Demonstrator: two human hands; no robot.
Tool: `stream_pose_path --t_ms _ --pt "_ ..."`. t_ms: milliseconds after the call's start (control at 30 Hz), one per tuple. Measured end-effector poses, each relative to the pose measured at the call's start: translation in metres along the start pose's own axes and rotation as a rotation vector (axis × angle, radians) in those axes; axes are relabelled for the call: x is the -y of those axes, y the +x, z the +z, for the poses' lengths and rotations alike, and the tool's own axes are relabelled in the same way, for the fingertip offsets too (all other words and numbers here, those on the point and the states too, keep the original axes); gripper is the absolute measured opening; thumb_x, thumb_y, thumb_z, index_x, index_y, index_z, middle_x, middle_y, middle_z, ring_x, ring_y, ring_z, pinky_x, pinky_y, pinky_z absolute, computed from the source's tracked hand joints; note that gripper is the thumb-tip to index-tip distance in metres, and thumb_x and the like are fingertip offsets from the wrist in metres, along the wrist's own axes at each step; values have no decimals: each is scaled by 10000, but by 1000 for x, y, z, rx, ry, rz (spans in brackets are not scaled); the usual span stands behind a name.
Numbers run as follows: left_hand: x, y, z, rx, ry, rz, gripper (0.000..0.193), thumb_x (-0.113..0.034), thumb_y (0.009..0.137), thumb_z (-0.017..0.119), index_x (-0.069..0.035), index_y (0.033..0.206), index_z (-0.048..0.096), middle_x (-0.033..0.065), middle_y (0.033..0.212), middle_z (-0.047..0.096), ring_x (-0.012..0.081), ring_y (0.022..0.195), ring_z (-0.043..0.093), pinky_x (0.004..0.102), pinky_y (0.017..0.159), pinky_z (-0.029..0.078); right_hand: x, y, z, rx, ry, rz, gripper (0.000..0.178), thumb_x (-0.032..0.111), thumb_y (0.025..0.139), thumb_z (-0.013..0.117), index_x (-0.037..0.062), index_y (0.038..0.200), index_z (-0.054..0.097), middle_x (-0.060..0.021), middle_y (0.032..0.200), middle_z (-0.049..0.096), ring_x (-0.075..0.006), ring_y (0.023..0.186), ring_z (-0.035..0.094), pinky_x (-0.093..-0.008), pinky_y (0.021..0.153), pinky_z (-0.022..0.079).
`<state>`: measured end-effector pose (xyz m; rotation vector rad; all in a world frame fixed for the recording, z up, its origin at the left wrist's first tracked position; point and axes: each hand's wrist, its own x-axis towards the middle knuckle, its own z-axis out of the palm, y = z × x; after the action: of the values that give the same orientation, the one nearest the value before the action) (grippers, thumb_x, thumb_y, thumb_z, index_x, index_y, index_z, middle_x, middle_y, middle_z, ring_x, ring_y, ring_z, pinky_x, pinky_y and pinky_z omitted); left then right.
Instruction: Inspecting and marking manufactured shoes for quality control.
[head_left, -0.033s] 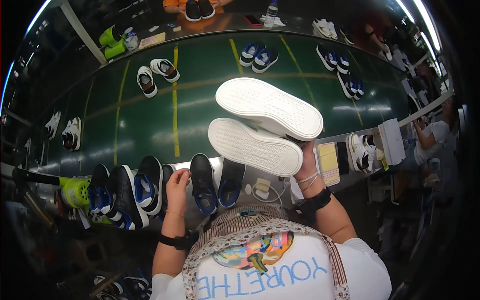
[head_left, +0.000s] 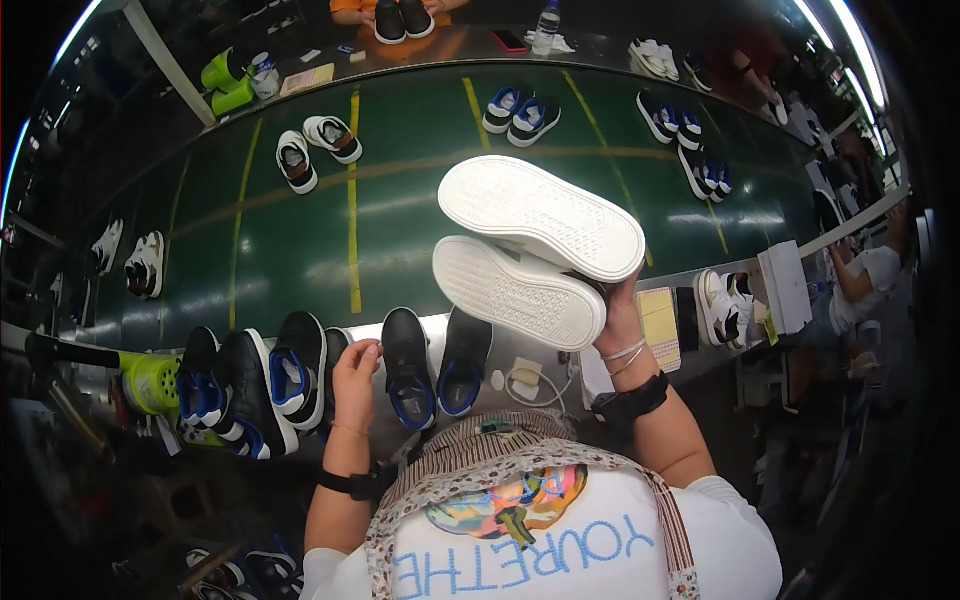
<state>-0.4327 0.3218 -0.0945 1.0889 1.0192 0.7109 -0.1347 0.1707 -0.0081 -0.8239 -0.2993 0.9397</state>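
My right hand (head_left: 624, 318) grips a pair of sneakers from the right, around their heels. Their white textured soles face up toward me: the upper sole (head_left: 540, 215) overlaps part of the lower sole (head_left: 520, 292). The uppers are mostly hidden beneath. My left hand (head_left: 356, 378) has its fingers curled together, and nothing shows in them. It hovers beside a black shoe (head_left: 405, 350) with a blue lining. Its mate, another black shoe (head_left: 462, 370), stands just to the right, partly under the held pair.
Several black sneakers (head_left: 245, 385) with white soles crowd the near left, by a green perforated container (head_left: 152, 385). Pairs of shoes stand on the green belt (head_left: 400, 220) with yellow lines. White sneakers (head_left: 718, 305) and a yellow pad (head_left: 658, 325) lie at right. A person's hands hold dark shoes (head_left: 403, 20) opposite.
The held pair has shifted slightly to the right and tilted a little, with the lower sole moving most. My left hand stays where it was.
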Motion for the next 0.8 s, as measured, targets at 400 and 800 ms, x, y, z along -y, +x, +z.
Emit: stream_pose_path --t_ms 400,800 --pt "45 -11 -45 -59 143 -117 182 -163 854 556 -43 988 585 12 910 591 94 839 535 223 710 400 82 147 -105 111 -2175 -382 428 466 765 588 98 982 610 -125 844 610 -305 799 582 -387 691 453" --pt "96 -2 -42 222 323 -251 849 -125 709 698 -43 1379 184 192 1241 407 254 1086 474 338 892 404 -97 36 -67 923 -1760 647 487 374 785 606 34 1127 536 -170 938 628 -330 881 597 -371 793 457"
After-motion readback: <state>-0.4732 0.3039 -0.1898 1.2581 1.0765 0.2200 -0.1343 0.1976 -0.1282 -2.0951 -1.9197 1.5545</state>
